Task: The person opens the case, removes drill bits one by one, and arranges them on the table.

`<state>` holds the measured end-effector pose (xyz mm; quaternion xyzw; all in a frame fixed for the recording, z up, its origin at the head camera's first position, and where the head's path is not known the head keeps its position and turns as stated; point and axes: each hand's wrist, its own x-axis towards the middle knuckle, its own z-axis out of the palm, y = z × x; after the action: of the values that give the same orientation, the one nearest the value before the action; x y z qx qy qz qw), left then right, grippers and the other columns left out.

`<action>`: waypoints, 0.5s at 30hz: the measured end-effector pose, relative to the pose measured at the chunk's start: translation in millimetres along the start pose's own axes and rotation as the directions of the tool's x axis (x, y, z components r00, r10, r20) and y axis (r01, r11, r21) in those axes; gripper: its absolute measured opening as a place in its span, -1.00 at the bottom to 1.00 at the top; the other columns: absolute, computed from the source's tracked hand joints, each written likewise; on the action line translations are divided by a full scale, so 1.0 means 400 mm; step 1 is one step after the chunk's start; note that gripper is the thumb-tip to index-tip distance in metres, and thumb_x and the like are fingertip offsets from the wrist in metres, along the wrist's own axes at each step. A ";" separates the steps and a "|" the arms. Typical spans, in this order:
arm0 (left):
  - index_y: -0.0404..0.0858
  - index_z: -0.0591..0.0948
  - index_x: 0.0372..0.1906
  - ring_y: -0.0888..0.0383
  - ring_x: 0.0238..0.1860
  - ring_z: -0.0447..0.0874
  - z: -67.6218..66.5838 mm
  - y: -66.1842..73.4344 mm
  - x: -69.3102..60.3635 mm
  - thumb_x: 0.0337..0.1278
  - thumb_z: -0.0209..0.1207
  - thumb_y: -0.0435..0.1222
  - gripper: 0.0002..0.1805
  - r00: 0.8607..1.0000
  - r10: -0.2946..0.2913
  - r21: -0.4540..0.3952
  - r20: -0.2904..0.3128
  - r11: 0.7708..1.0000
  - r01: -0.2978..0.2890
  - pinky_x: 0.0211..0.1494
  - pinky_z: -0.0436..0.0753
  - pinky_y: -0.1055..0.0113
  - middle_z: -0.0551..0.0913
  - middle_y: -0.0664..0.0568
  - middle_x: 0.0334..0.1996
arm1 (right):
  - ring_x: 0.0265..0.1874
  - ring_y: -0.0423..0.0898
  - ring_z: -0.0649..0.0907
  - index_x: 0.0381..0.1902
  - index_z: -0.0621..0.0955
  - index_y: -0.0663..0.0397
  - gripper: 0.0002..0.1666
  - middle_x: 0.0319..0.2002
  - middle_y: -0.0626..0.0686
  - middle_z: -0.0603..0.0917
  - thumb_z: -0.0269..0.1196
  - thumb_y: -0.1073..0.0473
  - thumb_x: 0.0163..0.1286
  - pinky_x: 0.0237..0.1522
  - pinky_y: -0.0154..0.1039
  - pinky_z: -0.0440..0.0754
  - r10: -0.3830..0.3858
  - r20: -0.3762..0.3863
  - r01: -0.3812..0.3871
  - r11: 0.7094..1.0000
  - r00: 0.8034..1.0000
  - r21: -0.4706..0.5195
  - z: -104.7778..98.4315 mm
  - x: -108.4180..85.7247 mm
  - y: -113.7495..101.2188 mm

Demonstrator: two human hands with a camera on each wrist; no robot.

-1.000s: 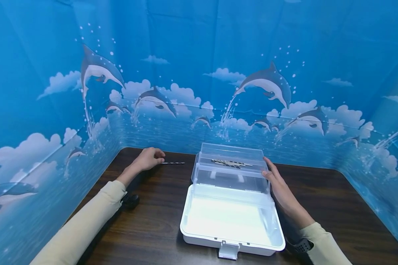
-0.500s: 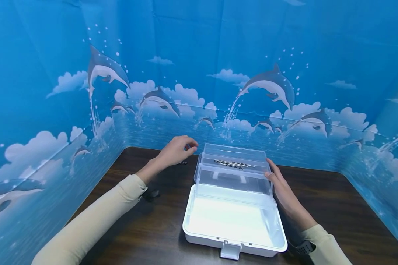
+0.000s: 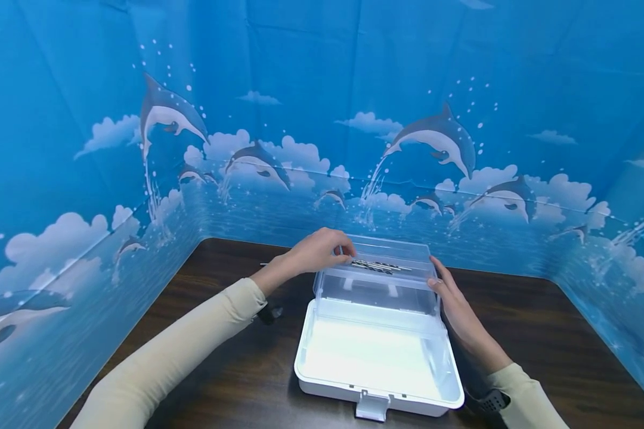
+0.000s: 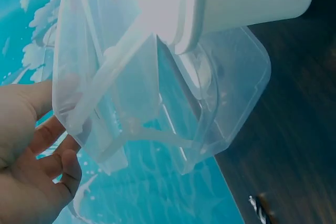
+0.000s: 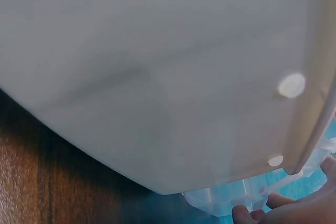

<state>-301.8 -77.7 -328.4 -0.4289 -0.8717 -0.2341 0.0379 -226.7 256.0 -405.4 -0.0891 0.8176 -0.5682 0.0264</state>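
A white plastic storage box (image 3: 378,351) stands unfolded, its clear trays (image 3: 386,245) raised at the back. Several drill bits (image 3: 381,268) lie together in the upper tray. My left hand (image 3: 319,251) is at that tray's left end, thumb and finger close together by the ends of the bits; whether a bit is between them is hidden. In the left wrist view its fingers are bent beside the clear plastic. My right hand (image 3: 458,307) grips the tray's right edge, thumb over the rim and fingers along the outside.
One more drill bit (image 4: 258,208) lies on the dark wooden table (image 3: 231,357), mostly behind the left forearm in the head view. A white latch (image 3: 371,408) hangs at the box's front. A dolphin-print curtain (image 3: 300,89) borders the table.
My left hand has moved right from beside the loose drill bit on the table to the upper tray. That bit stays on the table. The right hand keeps its hold on the tray edge.
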 end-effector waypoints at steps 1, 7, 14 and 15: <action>-0.16 0.77 0.00 0.23 -0.21 0.66 0.002 0.002 0.003 0.39 0.28 -0.32 -0.82 1.000 0.001 0.010 0.017 1.000 -0.001 -0.18 0.61 0.37 0.72 0.09 -0.12 | 0.54 0.36 -0.12 0.67 -0.20 -0.28 -0.16 0.63 0.09 -0.33 -0.10 -0.23 0.66 0.31 0.54 -0.25 0.000 0.000 0.000 1.000 1.000 0.001 -0.001 -0.001 0.000; -0.08 0.80 0.00 0.26 -0.17 0.63 0.014 0.020 0.021 0.38 0.29 -0.30 -0.81 0.997 0.000 0.115 0.071 0.993 -0.009 -0.19 0.59 0.39 0.71 0.14 -0.18 | 0.55 0.33 -0.19 0.67 -0.19 -0.29 -0.18 0.63 0.08 -0.33 -0.11 -0.20 0.68 0.30 0.54 -0.25 -0.005 0.000 0.005 1.000 1.000 0.000 -0.004 -0.006 -0.001; -0.04 0.83 -0.08 0.28 -0.20 0.60 0.029 0.040 0.027 0.33 0.35 -0.24 -0.85 0.999 0.009 0.226 0.053 0.974 -0.021 -0.19 0.58 0.42 0.69 0.18 -0.25 | 0.55 0.34 -0.16 0.68 -0.19 -0.28 -0.18 0.63 0.08 -0.32 -0.10 -0.20 0.68 0.31 0.53 -0.25 -0.010 0.002 0.010 1.000 1.000 0.009 -0.001 -0.005 0.003; -0.04 0.83 -0.10 0.28 -0.20 0.61 0.031 0.042 0.028 0.32 0.35 -0.24 -0.86 0.999 0.010 0.235 0.049 0.972 -0.022 -0.19 0.58 0.42 0.70 0.19 -0.25 | 0.55 0.34 -0.15 0.68 -0.19 -0.28 -0.18 0.63 0.08 -0.32 -0.10 -0.20 0.67 0.31 0.53 -0.25 -0.010 0.003 0.010 1.000 1.000 0.009 -0.001 -0.005 0.003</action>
<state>-294.1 -55.3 -330.1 -0.4339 -0.8904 -0.1184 0.0698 -225.2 257.2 -406.5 -0.0938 0.8145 -0.5720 0.0255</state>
